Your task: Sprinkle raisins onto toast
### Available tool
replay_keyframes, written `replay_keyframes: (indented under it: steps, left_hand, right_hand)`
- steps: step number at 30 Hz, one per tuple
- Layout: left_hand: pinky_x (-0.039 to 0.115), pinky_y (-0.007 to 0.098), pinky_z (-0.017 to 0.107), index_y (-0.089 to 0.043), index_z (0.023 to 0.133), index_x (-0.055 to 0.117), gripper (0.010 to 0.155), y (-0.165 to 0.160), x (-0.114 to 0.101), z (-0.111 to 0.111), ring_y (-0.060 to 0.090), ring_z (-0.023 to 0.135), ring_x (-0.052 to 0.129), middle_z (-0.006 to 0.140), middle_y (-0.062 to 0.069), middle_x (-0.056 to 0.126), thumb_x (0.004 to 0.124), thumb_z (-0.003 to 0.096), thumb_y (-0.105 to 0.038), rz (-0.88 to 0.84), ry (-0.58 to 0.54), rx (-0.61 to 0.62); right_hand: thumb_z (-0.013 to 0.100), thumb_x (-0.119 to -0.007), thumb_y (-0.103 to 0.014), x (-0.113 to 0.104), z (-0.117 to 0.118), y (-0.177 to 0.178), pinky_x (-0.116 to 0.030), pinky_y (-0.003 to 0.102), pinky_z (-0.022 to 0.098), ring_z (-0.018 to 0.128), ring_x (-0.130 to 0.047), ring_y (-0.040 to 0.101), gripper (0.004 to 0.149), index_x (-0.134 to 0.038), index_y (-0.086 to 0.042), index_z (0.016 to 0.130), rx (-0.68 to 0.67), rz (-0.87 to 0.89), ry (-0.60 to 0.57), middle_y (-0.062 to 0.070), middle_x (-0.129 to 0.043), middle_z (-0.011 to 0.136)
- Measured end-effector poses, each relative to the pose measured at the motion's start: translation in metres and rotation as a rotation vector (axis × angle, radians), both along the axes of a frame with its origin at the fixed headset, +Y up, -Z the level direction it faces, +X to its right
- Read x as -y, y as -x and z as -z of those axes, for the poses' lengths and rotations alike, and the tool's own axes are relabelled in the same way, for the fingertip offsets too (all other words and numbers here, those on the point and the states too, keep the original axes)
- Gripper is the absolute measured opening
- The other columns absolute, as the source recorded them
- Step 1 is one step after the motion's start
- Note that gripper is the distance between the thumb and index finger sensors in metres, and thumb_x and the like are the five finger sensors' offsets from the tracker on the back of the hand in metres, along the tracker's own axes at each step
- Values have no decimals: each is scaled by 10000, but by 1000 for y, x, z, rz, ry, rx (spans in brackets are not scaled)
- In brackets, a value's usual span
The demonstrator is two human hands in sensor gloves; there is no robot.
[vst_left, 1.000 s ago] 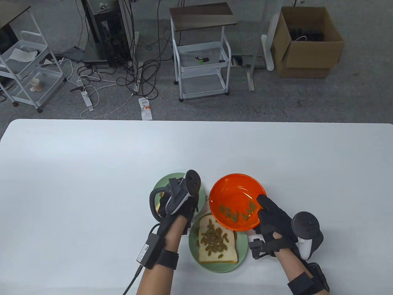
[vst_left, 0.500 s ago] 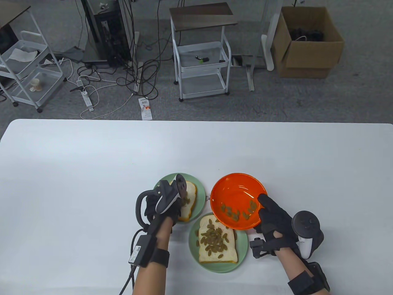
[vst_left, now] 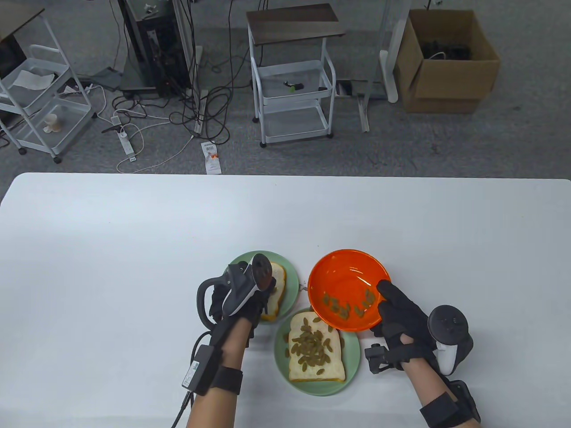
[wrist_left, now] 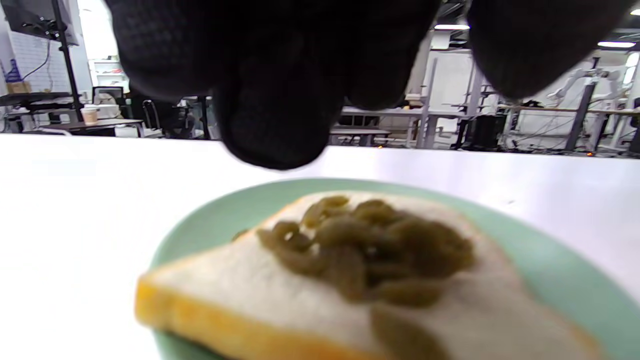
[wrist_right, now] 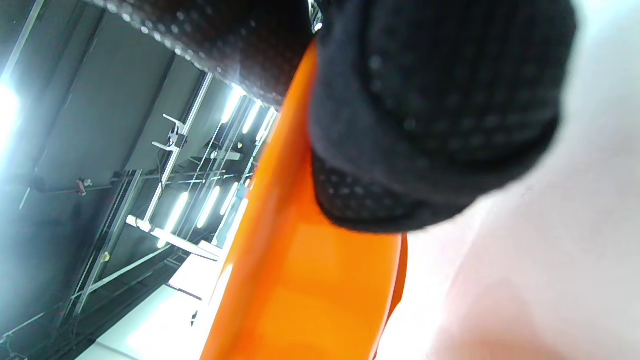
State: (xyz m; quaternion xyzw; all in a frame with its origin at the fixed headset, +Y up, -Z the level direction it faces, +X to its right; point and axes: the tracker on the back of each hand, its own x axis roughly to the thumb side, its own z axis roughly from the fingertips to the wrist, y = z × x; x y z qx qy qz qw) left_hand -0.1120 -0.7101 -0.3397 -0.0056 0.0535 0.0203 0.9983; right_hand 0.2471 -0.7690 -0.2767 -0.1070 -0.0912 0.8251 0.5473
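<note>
the left hand's gloved fingers point(wrist_left: 272, 115) hang bunched just above the far toast point(wrist_left: 350, 280), touching nothing; whether they hold any raisins cannot be told. the right hand point(vst_left: 401, 318) grips the rim of the tilted orange bowl point(vst_left: 345, 276), thumb inside, fingers beneath. remaining raisins point(vst_left: 343, 307) lie pooled at the bowl's low side, lower centre of the table view. the near toast point(vst_left: 316, 352) on its green plate point(vst_left: 352, 363) already carries a pile; the far toast's heap point(wrist_left: 370, 245) sits on the second green plate point(vst_left: 292, 278), left of the bowl.

risk: the tilted bowl overhangs the near plate, so more tilt may spill raisins past the bread; a heaped mound could also roll off.

compared with one second ago, the left hand has drawn back toward lower left, uncovering the far toast; the bowl has shifted slightly upward.
</note>
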Motion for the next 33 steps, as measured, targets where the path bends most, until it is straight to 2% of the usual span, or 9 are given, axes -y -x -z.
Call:
replay_keyframes:
  steps: [3,7,10,15,17,21,30,32,33]
  left_hand:
    - [942,345,452,-410,981,788,686,-6,-15,-14,159,565,1100,994,-45,889,764,387,-751,-40,-47,75]
    - [912,415,580,-424,1044,701,756,-1,-22,-40,223,780,1032,1072,-42,813,714,383,-791,-121,-114,197]
    - [855,493,663,-432,1093,622,815,10,-11,-58,283,935,925,1142,-31,728,679,381,-824,-232,-150,269]
    - [663,641,765,-456,1158,428,911,26,19,-71,382,1131,642,1258,-6,477,597,373,-885,-368,-87,302]
    - [597,679,776,-458,1163,383,924,28,28,-70,403,1157,561,1271,-3,402,583,369,-888,-399,-53,314]
    - [531,690,793,-457,1165,347,924,34,38,-68,399,1181,467,1275,-2,331,571,375,-883,-443,-34,330]
    - [515,693,800,-471,1157,352,900,39,47,-66,387,1186,454,1272,-4,316,589,380,-859,-436,-27,361]
    - [521,692,798,-468,1157,358,897,39,47,-66,383,1184,466,1270,-2,332,593,383,-855,-444,-30,366]
    - [520,690,800,-472,1155,359,892,40,47,-66,381,1185,465,1271,-3,332,594,383,-854,-445,-27,369]
  right_hand:
    - [447,-869,-166,0,0,-4,-992,284,73,174,-1099,312,457,-871,-96,899,13,12,5,327,-883,817]
    - [447,-869,-169,3,4,-16,-997,288,92,194,-1102,319,473,-856,-88,912,50,55,36,340,-861,831]
    - [443,-873,-168,6,8,-29,-1001,287,104,209,-1106,315,488,-841,-76,922,93,95,60,346,-852,837]
    - [437,-877,-162,15,12,-46,-1005,302,145,261,-1104,337,526,-807,-58,948,142,147,108,369,-808,871]
    - [434,-878,-159,17,12,-50,-1008,309,172,293,-1103,350,542,-790,-48,957,166,160,117,377,-778,891]
    - [433,-872,-153,22,14,-61,-1013,310,202,330,-1101,359,555,-771,-33,966,219,159,134,383,-743,917]
    - [436,-852,-145,33,18,-78,-1009,317,240,378,-1093,371,569,-744,-23,982,293,217,182,389,-705,948]
    - [443,-844,-147,34,20,-79,-992,347,273,415,-1073,399,585,-725,-30,1003,262,218,188,387,-675,975]
    - [460,-842,-190,34,21,-78,-954,412,332,488,-1028,465,602,-700,-21,1020,234,219,189,394,-646,993]
